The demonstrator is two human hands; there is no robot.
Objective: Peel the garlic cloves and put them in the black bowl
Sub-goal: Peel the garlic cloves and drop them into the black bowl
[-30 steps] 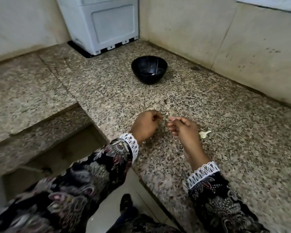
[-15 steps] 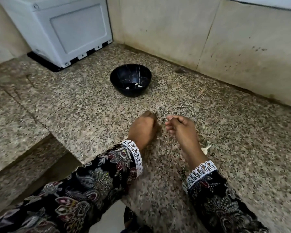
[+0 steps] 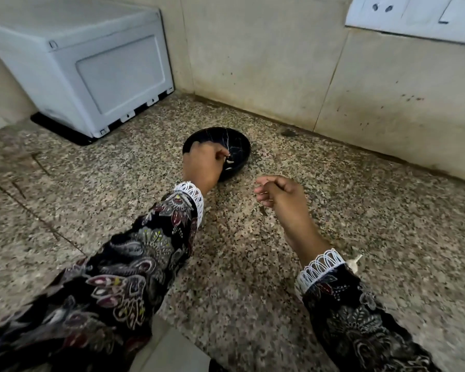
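Left hand, up from the worktop a second ago, is hanging curled-fingered over the black bowl, grip contents unreadable, likely dropping a peeled clove among garlic cloves inside; right hand is idling loosely curled nearby.

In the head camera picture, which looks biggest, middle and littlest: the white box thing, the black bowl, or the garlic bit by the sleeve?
1. White appliance, by far the largest.
2. Black bowl, partly hidden by the left hand.
3. Garlic piece, smallest, though nearest the camera.
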